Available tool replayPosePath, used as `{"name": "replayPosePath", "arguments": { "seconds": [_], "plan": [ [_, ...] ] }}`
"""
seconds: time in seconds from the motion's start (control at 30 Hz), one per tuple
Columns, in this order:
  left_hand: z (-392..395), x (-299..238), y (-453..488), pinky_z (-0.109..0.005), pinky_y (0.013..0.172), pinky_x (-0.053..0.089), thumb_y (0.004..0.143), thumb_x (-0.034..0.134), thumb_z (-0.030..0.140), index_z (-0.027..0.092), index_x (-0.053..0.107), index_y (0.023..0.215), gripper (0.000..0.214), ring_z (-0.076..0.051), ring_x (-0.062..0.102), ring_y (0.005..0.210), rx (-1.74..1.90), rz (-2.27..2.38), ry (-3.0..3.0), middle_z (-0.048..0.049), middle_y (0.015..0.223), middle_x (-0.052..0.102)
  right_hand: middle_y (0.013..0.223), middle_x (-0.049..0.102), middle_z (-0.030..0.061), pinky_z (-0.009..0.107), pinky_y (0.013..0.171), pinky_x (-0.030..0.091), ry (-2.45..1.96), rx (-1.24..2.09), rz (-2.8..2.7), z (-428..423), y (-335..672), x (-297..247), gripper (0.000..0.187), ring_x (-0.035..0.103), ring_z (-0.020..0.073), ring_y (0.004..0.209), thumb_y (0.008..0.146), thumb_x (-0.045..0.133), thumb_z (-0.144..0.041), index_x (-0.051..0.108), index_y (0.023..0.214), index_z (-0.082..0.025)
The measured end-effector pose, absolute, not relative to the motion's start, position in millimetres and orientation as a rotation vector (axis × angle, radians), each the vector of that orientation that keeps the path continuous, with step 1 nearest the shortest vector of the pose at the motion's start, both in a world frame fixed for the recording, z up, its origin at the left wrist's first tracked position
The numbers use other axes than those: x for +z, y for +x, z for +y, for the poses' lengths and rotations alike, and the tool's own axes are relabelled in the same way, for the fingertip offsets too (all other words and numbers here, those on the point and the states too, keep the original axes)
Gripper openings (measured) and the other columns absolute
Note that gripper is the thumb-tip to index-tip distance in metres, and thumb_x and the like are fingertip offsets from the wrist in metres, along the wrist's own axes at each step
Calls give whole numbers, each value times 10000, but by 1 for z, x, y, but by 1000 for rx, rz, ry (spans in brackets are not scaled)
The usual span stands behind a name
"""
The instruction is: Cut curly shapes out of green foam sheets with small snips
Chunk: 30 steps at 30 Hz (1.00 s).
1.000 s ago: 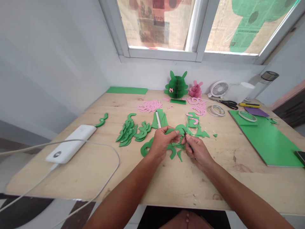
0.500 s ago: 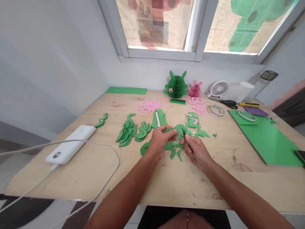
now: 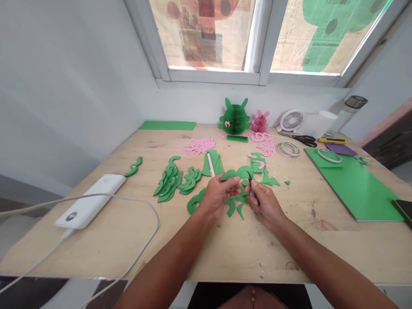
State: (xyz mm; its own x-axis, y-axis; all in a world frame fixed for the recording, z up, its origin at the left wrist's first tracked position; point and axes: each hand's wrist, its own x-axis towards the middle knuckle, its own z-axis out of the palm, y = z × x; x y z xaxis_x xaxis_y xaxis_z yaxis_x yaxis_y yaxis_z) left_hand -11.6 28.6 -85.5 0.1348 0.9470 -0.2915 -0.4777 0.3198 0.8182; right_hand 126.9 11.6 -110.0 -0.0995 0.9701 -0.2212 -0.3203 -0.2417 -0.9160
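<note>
A wavy green paper piece with curved humps is just beyond my fingers. My left hand is closed, thumb against fingers, at the near edge of this piece; the grip itself is partly hidden. A slim dark pointed tool is pinched in my right hand, its tip up against the right end of the piece. Whether it is scissors or another tool does not show. Below and between the hands lie green scraps and a curved green cutout.
Green cutouts are heaped left of my hands, with pink cutouts behind. A white pen-like stick lies on green paper. A white power bank with a cable is at left. Scissors, tape rolls and green sheets are at right.
My left thumb has drawn slightly down, off the wavy green piece's upper part. My right hand keeps the dark tool in nearly the same place. The whole view has shifted a little.
</note>
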Motion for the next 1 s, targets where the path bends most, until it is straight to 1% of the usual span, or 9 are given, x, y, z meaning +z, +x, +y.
{"name": "replayPosePath", "arguments": {
  "seconds": [0.2,0.33,0.5,0.83,1.0],
  "plan": [
    [26,-88,-5,-234,559,444,555,796,256,125,646,605,206,-99,531,535,1163,841,612,-15,572,611,390,354,-91,202,351,98,-1060,1557,-872,13,127,-113,410,178,40,341,753,624,-562,582,709,-157],
    [24,-88,-1,-232,539,418,547,800,270,123,654,590,212,-93,510,519,1208,884,647,-13,554,602,388,362,-90,206,350,92,-1050,1571,-869,12,127,-115,411,176,41,337,758,617,-564,578,709,-159],
    [22,-89,2,-243,527,406,562,786,314,124,639,563,240,-102,506,512,1233,943,687,-20,533,593,388,362,-91,211,348,123,-1054,1565,-895,9,123,-112,416,198,45,331,740,625,-574,566,691,-164],
    [24,-91,0,-242,533,418,556,772,318,121,643,568,236,-114,530,521,1242,1038,691,-29,552,608,391,359,-90,218,360,107,-1076,1575,-924,7,122,-111,418,193,46,336,761,601,-575,572,710,-161],
    [26,-90,-3,-234,533,410,562,765,307,124,647,579,219,-101,523,497,1264,1061,704,-21,548,611,393,352,-93,213,361,111,-1094,1574,-948,6,122,-111,419,202,43,336,772,591,-571,567,704,-159]
  ]
}}
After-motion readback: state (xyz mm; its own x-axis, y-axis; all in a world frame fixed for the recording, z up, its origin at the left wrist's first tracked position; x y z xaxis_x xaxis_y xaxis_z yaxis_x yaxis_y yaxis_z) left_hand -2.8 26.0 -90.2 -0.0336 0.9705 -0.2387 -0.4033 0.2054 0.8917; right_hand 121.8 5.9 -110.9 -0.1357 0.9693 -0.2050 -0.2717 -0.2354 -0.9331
